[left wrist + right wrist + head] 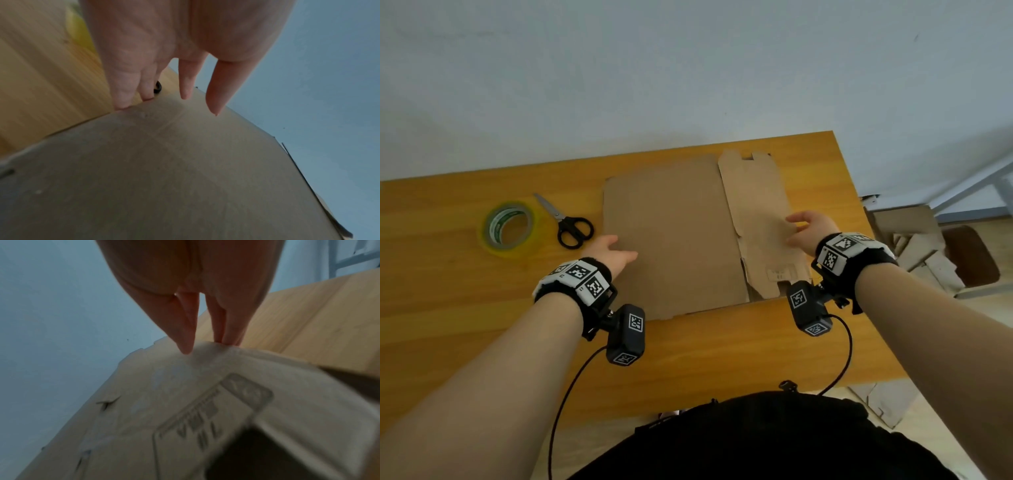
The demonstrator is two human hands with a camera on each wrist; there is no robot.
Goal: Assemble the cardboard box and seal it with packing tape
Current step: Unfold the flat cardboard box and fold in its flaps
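A flattened brown cardboard box [671, 233] lies on the wooden table [448, 291], with a lighter flap section [760, 212] on its right. My left hand [616, 251] is at the box's left edge; in the left wrist view its straight fingers [123, 97] touch that edge of the cardboard [164, 178] while the thumb hovers above it. My right hand [808, 229] pinches the right edge of the flap section. In the right wrist view the thumb [185, 340] sits on top of the slightly raised cardboard [164, 402] and the fingers are behind its edge.
A roll of yellowish packing tape [508, 228] and black-handled scissors [566, 222] lie left of the box. The table's right edge is just past my right hand. Beyond it, cardboard scraps [921, 246] are piled on a chair, and more lie on the floor [883, 401].
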